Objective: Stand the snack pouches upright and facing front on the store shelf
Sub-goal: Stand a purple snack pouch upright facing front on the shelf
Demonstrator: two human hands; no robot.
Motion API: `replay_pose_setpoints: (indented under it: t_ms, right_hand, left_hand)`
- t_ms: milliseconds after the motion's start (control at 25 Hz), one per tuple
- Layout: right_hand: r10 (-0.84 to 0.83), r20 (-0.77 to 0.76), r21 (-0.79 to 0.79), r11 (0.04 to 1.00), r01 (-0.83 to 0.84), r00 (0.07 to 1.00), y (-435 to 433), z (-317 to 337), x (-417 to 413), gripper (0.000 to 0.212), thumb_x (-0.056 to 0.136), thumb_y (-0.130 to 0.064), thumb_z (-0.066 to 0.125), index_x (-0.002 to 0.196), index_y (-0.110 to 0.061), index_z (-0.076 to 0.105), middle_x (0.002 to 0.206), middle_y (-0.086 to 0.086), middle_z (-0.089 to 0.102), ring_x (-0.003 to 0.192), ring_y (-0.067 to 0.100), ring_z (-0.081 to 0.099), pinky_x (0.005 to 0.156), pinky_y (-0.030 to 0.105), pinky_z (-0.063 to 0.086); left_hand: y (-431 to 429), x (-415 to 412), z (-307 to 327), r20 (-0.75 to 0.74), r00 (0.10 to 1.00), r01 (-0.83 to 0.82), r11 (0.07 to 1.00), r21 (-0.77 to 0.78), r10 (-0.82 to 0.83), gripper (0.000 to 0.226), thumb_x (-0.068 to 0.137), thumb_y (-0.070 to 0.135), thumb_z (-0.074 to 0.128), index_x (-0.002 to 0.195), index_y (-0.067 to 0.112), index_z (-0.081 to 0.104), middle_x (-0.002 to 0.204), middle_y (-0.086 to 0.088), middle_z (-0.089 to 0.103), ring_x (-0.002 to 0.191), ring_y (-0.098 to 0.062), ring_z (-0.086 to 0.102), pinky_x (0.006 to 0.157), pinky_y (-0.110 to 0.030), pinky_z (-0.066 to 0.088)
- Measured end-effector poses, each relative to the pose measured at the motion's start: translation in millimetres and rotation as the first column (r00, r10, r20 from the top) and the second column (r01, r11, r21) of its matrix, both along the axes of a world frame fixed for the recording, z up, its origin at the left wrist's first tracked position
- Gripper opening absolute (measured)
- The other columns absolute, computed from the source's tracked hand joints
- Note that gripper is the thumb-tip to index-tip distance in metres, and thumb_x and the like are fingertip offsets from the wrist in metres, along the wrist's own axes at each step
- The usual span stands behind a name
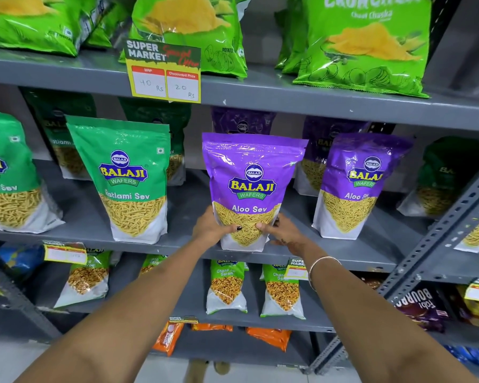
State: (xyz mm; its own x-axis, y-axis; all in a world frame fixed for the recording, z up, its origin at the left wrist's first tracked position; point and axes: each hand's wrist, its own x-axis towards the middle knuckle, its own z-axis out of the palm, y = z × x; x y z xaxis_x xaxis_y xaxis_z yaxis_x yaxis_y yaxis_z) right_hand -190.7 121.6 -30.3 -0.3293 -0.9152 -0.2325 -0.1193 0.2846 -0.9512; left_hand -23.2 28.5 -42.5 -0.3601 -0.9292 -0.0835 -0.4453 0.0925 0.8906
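Observation:
A purple Aloo Sev pouch (pixel 250 186) stands upright at the front edge of the grey middle shelf (pixel 89 217), its label facing me. My left hand (pixel 212 229) grips its lower left side and my right hand (pixel 281 230) grips its lower right side, thumbs on the front. A second purple Aloo Sev pouch (pixel 356 186) stands upright to the right, turned slightly. To the left a green Ratlami Sev pouch (pixel 130 178) stands upright facing front, and another green pouch (pixel 9 175) sits at the left edge. More pouches stand behind in shadow.
Green chip bags (pixel 365 42) fill the upper shelf above a price tag (pixel 163 73). Smaller green pouches (pixel 227 286) and orange packets (pixel 270 337) sit on lower shelves. A perforated grey upright (pixel 440 236) slants at the right, with dark biscuit packs (pixel 423 308) beyond it.

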Motion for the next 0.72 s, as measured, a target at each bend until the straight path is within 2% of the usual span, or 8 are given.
replay_pose_setpoints:
  t_ms: [80, 160, 240, 360, 440, 520, 600, 720]
  right_hand:
    - [0.008, -0.009, 0.004, 1.0, -0.008, 1.0, -1, -1, -2, 0.031, 0.087, -0.017, 0.063, 0.114, -0.019, 0.049, 0.109, -0.002, 0.058, 0.098, 0.014, 0.055, 0.059, 0.021, 0.049]
    - [-0.001, -0.022, 0.001, 1.0, 0.001, 1.0, -2, -3, -5, 0.037, 0.084, -0.016, 0.066, 0.117, -0.012, 0.05, 0.11, -0.003, 0.062, 0.096, 0.012, 0.058, 0.073, 0.024, 0.055]
    - [-0.049, -0.054, 0.012, 0.999, 0.049, 0.997, 0, -6, -11, 0.062, 0.077, -0.022, 0.074, 0.13, -0.008, 0.045, 0.13, 0.004, 0.057, 0.116, 0.021, 0.055, 0.099, 0.036, 0.048]
    - [-0.156, -0.111, 0.002, 0.988, 0.157, 0.982, 11, 0, -21, 0.081, 0.077, -0.027, 0.074, 0.141, -0.007, 0.029, 0.14, 0.012, 0.044, 0.128, 0.024, 0.045, 0.099, 0.034, 0.04]
    - [-0.286, -0.187, -0.032, 0.958, 0.285, 0.94, 26, 3, -36, 0.076, 0.078, -0.026, 0.073, 0.138, -0.003, 0.033, 0.129, 0.018, 0.052, 0.11, 0.021, 0.051, 0.086, 0.027, 0.041]
    - [-0.43, -0.27, -0.08, 0.902, 0.425, 0.861, 45, 5, -61, 0.069, 0.076, -0.027, 0.074, 0.131, 0.0, 0.042, 0.109, 0.015, 0.058, 0.095, 0.022, 0.053, 0.074, 0.027, 0.044]
    - [-0.546, -0.319, -0.126, 0.834, 0.537, 0.774, 67, 9, -87, 0.066, 0.074, -0.026, 0.076, 0.126, 0.0, 0.045, 0.111, 0.015, 0.059, 0.101, 0.028, 0.057, 0.083, 0.036, 0.046]
    - [-0.593, -0.301, -0.171, 0.804, 0.57, 0.747, 92, 19, -131, 0.067, 0.074, -0.019, 0.077, 0.127, 0.001, 0.041, 0.116, 0.013, 0.055, 0.104, 0.025, 0.052, 0.093, 0.037, 0.044]
  left_hand:
    - [0, -1, -1, -0.004, 1.0, -0.001, 1.0, 0.0, 0.001, 0.072, 0.064, 0.027, 0.082, 0.125, 0.012, 0.047, 0.131, -0.009, 0.06, 0.12, -0.029, 0.056, 0.1, -0.045, 0.047]
    - [0, 1, -1, -0.02, 1.0, 0.009, 1.0, 0.023, -0.008, 0.075, 0.063, 0.026, 0.083, 0.126, 0.012, 0.045, 0.133, -0.009, 0.058, 0.121, -0.028, 0.054, 0.1, -0.041, 0.046]
    - [-1, 3, 2, -0.01, 0.999, 0.042, 0.998, 0.056, -0.041, 0.084, 0.061, 0.027, 0.084, 0.13, 0.011, 0.038, 0.137, -0.009, 0.052, 0.125, -0.028, 0.05, 0.1, -0.04, 0.044]
    - [9, 10, 4, 0.081, 0.997, 0.003, 0.996, -0.09, 0.004, 0.102, 0.059, 0.036, 0.084, 0.139, 0.009, 0.026, 0.145, -0.014, 0.037, 0.133, -0.032, 0.038, 0.105, -0.046, 0.038]
    - [26, 14, -2, 0.056, 0.991, -0.078, 0.858, -0.509, 0.123, 0.093, 0.065, 0.046, 0.074, 0.136, 0.004, 0.03, 0.139, -0.017, 0.038, 0.129, -0.032, 0.036, 0.105, -0.046, 0.034]
    - [47, 9, -9, 0.029, 0.995, -0.029, 0.582, -0.812, 0.091, 0.078, 0.07, 0.051, 0.059, 0.127, 0.004, 0.035, 0.132, -0.015, 0.038, 0.122, -0.029, 0.035, 0.102, -0.041, 0.03]
    - [62, -14, -12, 0.122, 0.991, 0.134, 0.437, -0.89, -0.054, 0.067, 0.071, 0.049, 0.054, 0.122, 0.008, 0.037, 0.129, -0.01, 0.037, 0.118, -0.027, 0.036, 0.099, -0.039, 0.028]
    - [78, -70, 6, 0.288, 0.94, 0.34, 0.439, -0.832, -0.182, 0.06, 0.076, 0.047, 0.052, 0.124, 0.014, 0.037, 0.13, -0.009, 0.048, 0.116, -0.027, 0.045, 0.099, -0.042, 0.042]
